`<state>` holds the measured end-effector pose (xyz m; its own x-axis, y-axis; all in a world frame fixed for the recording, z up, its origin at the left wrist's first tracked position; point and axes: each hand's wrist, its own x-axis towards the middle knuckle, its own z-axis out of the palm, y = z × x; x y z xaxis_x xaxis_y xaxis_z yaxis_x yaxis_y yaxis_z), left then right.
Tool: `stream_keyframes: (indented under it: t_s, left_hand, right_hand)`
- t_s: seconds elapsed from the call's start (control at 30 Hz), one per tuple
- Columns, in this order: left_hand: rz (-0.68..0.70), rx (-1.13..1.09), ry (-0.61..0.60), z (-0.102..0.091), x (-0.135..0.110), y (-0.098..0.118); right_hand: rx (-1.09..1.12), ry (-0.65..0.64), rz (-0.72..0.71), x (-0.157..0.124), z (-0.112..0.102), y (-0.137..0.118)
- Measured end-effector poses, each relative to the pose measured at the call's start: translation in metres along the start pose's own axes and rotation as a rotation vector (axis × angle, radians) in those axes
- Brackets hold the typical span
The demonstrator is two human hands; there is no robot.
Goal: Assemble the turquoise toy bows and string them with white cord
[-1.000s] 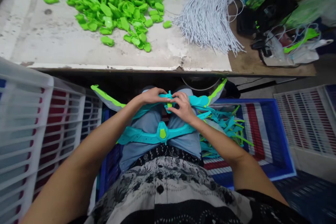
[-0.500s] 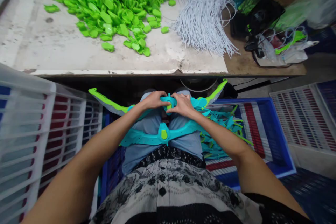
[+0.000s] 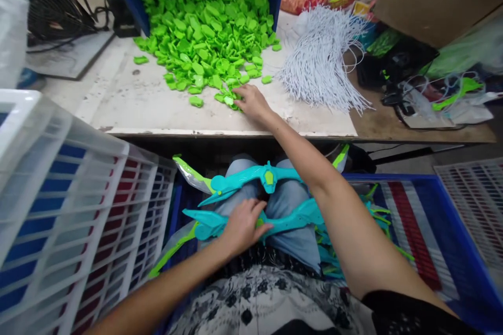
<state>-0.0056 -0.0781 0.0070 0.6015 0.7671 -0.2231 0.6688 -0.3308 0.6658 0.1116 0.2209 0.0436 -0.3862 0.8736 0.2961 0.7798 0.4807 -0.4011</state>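
Two turquoise toy bows with lime-green limb tips lie across my thighs. The farther toy bow (image 3: 245, 174) has a green plate set in its middle. Over the centre of the nearer toy bow (image 3: 293, 220), my left hand (image 3: 244, 226) is closed, thumb and fingers gripping it and partly covering its green plate. My right hand (image 3: 253, 102) reaches to the worktable, its fingertips pinched at small green plastic pieces (image 3: 226, 98) near the front of the pile. The fingers hide just what they hold. Behind them spreads a large heap of green plastic pieces (image 3: 204, 26).
A bundle of white cords (image 3: 324, 60) lies on the worktable (image 3: 129, 110), right of the heap. A white slatted crate (image 3: 118, 188) stands at my left. To my right, a blue crate (image 3: 463, 241) holds more turquoise and green parts. A black fan (image 3: 55, 5) stands back left.
My right hand has left the farther bow and moved forward to the green pieces. My left hand has come back onto the nearer bow. The view has tilted up.
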Motion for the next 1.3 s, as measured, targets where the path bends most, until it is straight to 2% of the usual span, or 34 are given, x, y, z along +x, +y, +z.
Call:
stream_keyframes:
  t_s: [0.1,0.23,0.3,0.37,0.53,0.6,0.67,0.73,0.8,0.93,1.03,1.1,1.13,1.23,1.27,1.3]
  left_hand:
    - [-0.045,0.001,-0.139,0.021,-0.022,-0.005]
    - [-0.103,0.014,-0.206,0.035,-0.024,-0.011]
    - [-0.121,0.012,-0.226,0.033,-0.021,-0.011]
    - [-0.125,-0.028,-0.226,0.027,-0.017,-0.011]
    - [-0.118,-0.255,-0.272,0.009,-0.006,-0.013]
    - [-0.146,-0.317,-0.315,0.004,0.001,-0.013]
    - [-0.176,-0.348,-0.359,-0.001,0.008,-0.013]
    - [-0.198,-0.37,-0.399,-0.004,0.015,-0.01]
    - [-0.232,-0.385,-0.439,-0.007,0.021,-0.008]
    - [-0.341,-0.429,-0.484,-0.011,0.027,-0.007]
    - [-0.344,-0.511,-0.485,-0.011,0.027,-0.013]
    - [-0.343,-0.618,-0.524,-0.011,0.024,-0.017]
    - [-0.355,-0.703,-0.592,-0.009,0.022,-0.018]
    - [-0.464,-0.933,-0.918,-0.004,0.016,-0.016]
    - [-0.503,-0.946,-0.999,-0.003,0.014,-0.015]
    - [-0.535,-0.928,-1.031,-0.002,0.014,-0.014]
  right_hand:
    - [0.006,-0.031,-0.001,0.008,0.004,0.003]
    - [-0.03,0.122,0.033,-0.005,-0.011,0.01]
    - [-0.094,0.201,0.035,-0.018,-0.024,0.016]
    - [-0.158,0.203,-0.006,-0.034,-0.037,0.025]
    - [-0.116,-0.006,-0.164,-0.082,-0.064,0.058]
    - [-0.105,0.034,-0.142,-0.095,-0.068,0.068]
    - [-0.131,0.116,-0.044,-0.102,-0.068,0.07]
    - [-0.16,0.178,0.081,-0.102,-0.06,0.064]
    - [-0.164,0.184,0.153,-0.095,-0.048,0.054]
    - [-0.13,0.134,0.173,-0.073,-0.022,0.048]
    - [-0.093,0.115,0.114,-0.071,-0.023,0.053]
    - [-0.059,0.091,0.056,-0.086,-0.035,0.048]
    - [-0.042,0.073,0.041,-0.098,-0.043,0.041]
    - [0.036,0.009,0.038,-0.153,-0.066,0.007]
    - [0.075,-0.017,0.04,-0.174,-0.071,-0.005]
    - [0.118,-0.045,0.044,-0.195,-0.075,-0.017]
